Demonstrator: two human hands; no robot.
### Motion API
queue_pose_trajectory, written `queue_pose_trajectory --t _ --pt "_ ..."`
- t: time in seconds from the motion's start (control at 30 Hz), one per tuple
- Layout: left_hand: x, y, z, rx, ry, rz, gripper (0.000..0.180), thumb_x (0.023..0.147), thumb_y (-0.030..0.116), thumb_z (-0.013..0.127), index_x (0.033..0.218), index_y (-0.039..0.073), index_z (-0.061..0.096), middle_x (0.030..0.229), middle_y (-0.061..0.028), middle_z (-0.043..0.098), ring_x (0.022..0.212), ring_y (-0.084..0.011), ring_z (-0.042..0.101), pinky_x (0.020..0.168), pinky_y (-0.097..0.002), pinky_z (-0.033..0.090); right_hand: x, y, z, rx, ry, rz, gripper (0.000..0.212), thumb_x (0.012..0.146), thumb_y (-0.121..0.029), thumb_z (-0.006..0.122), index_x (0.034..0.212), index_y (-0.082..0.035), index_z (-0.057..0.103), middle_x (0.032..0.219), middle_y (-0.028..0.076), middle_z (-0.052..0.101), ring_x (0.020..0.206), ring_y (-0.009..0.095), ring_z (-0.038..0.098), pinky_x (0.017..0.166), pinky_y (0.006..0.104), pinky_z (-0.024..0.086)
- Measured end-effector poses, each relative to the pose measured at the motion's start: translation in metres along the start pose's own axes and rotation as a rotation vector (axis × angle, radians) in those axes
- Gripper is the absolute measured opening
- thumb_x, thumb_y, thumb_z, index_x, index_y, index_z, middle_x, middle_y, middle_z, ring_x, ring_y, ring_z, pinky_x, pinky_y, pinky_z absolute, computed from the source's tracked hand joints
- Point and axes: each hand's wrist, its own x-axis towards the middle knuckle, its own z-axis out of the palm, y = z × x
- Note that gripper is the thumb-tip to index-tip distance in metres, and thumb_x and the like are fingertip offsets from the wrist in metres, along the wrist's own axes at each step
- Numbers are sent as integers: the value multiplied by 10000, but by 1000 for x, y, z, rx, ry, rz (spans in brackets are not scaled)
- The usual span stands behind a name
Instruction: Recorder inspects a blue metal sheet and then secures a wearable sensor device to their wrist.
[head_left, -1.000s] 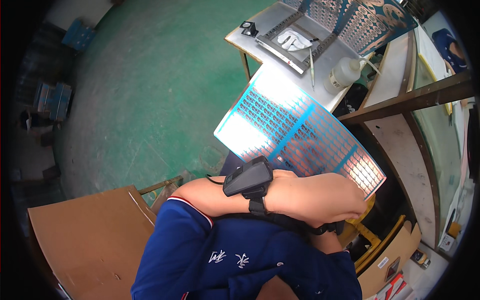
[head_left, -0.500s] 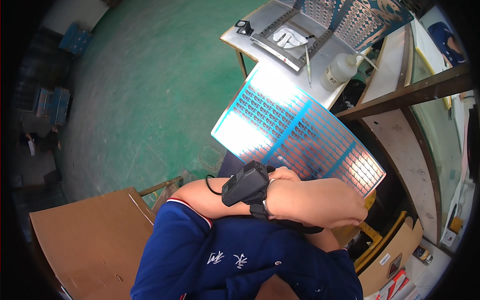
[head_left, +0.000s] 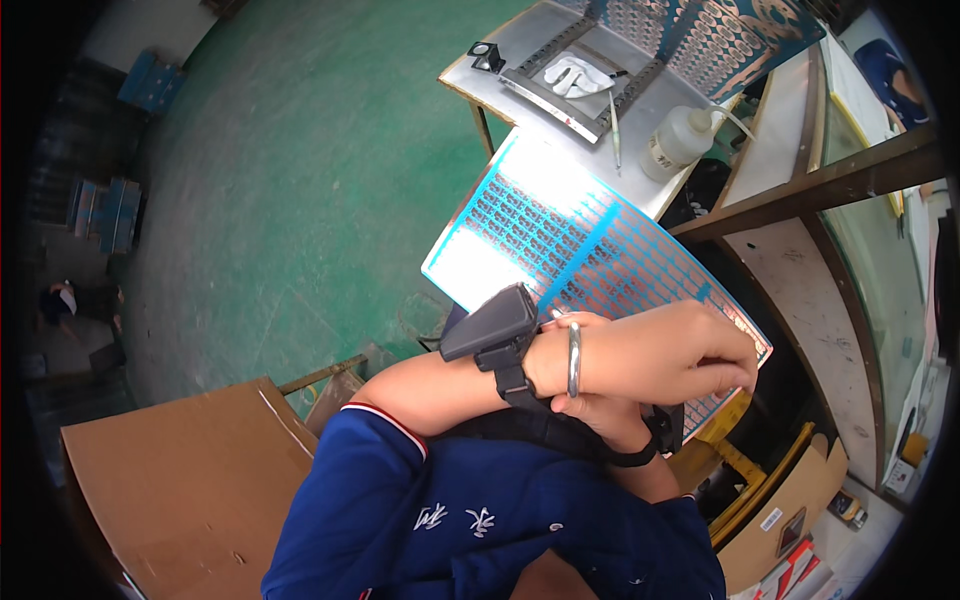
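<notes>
I hold up a large thin panel (head_left: 560,235) with a blue grid pattern, tilted and catching glare near its left end. My left hand (head_left: 680,355) crosses in front of me to the right and curls over the panel's lower right edge. A black device (head_left: 492,322) and a silver bangle (head_left: 573,358) sit on that wrist. My right hand (head_left: 605,418) lies under the left forearm, mostly hidden, with a black strap (head_left: 662,432) on its wrist; its grip cannot be made out.
Beyond the panel stands a metal table (head_left: 500,45) with a framed tray holding a white glove (head_left: 575,72), a pen and a white squeeze bottle (head_left: 678,143). Wooden shelving (head_left: 800,185) runs down the right. Cardboard (head_left: 170,470) lies at lower left on the green floor (head_left: 300,170).
The view has shifted slightly, so the table sits higher in the picture. My left wrist has turned and the silver bangle now shows. The panel stays held in about the same place.
</notes>
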Motion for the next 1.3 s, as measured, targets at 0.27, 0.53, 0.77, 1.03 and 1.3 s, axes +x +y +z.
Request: queue_pose_trajectory --t 0.27,0.53,0.77,1.03,1.3 --pt "7 -7 -27 335 161 1 148 910 141 576 943 16 648 889 -125 667 834 -293 656 734 -367 522 -11 19 13 367 83 -21 613 871 -88 695 1367 6 348 1276 132 486 1157 227 518 1008 371 413" --pt "10 -11 -47 609 285 -18 117 883 137 589 920 38 639 862 -116 653 820 -324 629 734 -391 511 -7 14 27 273 248 -149 381 834 -43 728 1120 10 480 1121 110 543 1004 179 571 843 322 521" --pt "6 -17 -60 811 238 -3 77 851 118 606 893 58 630 807 -106 618 797 -313 613 686 -400 503 -8 -9 24 11 158 -81 86 864 27 627 865 21 541 863 108 597 769 146 603 708 260 505" --pt "7 -17 -63 710 283 -7 76 850 120 607 895 65 632 798 -100 614 790 -303 612 675 -397 500 6 0 25 228 302 -17 127 904 -31 637 962 24 538 944 92 603 815 99 587 730 233 487" --pt "4 -22 -64 926 273 11 75 828 113 613 887 69 629 784 -86 605 780 -296 607 672 -392 498 2 3 27 2 283 -96 131 868 -10 670 898 11 544 886 70 615 764 87 569 697 225 476"
